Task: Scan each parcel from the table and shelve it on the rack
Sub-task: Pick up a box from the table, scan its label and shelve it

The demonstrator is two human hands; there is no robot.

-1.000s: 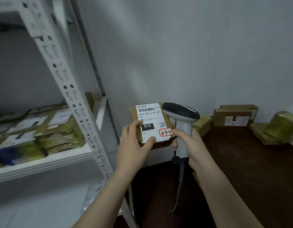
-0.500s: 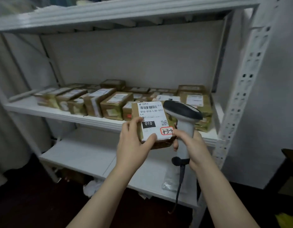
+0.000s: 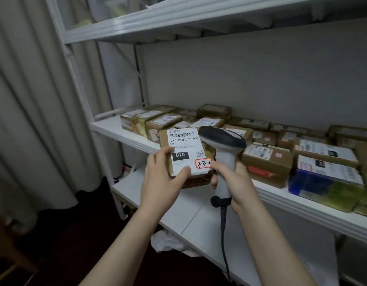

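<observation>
A small brown cardboard parcel (image 3: 184, 145) with a white shipping label and a red-bordered sticker is held up in front of the white rack (image 3: 124, 137). My left hand (image 3: 164, 174) grips its lower left corner, thumb on the label. My right hand (image 3: 232, 180) holds the grey-and-white barcode scanner (image 3: 223, 141) by its handle, and its thumb presses the parcel's lower right corner by the sticker. The scanner's head sits just right of the parcel, its cable hanging down.
The rack's middle shelf holds several labelled parcels (image 3: 267, 159), densest on the right; its left end (image 3: 108, 124) is bare. A lower shelf (image 3: 178, 211) lies beneath, with white crumpled material (image 3: 166, 242) under it. A grey curtain (image 3: 34, 120) hangs at the left over dark floor.
The view has swung left from the table and wall to the rack. Both hands keep the same hold on parcel and scanner, now in front of the middle shelf's left part.
</observation>
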